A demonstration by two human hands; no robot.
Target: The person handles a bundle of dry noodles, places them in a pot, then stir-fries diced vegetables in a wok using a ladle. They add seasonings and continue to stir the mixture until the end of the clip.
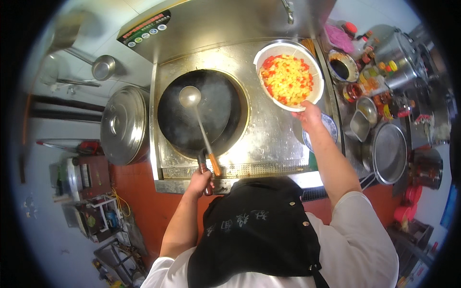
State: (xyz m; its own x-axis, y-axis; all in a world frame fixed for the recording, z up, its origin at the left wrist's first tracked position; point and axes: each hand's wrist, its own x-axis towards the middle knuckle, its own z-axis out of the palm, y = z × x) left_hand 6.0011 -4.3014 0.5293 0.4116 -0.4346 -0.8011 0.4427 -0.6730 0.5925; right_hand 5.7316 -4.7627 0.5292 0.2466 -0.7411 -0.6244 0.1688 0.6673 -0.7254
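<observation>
My left hand (pixel 200 183) grips the brown handle (pixel 204 168) of a black wok (pixel 216 118) set in the steel cooking range. Inside the wok no food shows, and a faint haze hangs over it. A steel ladle (pixel 189 97) rests across the wok, its wooden grip over the near rim. My right hand (pixel 310 116) holds the near rim of a white plastic colander (pixel 317 86). Diced yellow and red food (pixel 287 80) fills the colander's middle. A metal rim shows behind the colander; what supports it is hidden. Below my right wrist, a blue-and-white plate (pixel 329 126) is partly covered.
A large lidded steel pot (pixel 124 126) stands left of the range. To the right are several sauce bottles, a bowl of dark sauce (pixel 339 68), steel containers (pixel 359 126) and a round strainer (pixel 389 153). A faucet (pixel 289 14) hangs over the back.
</observation>
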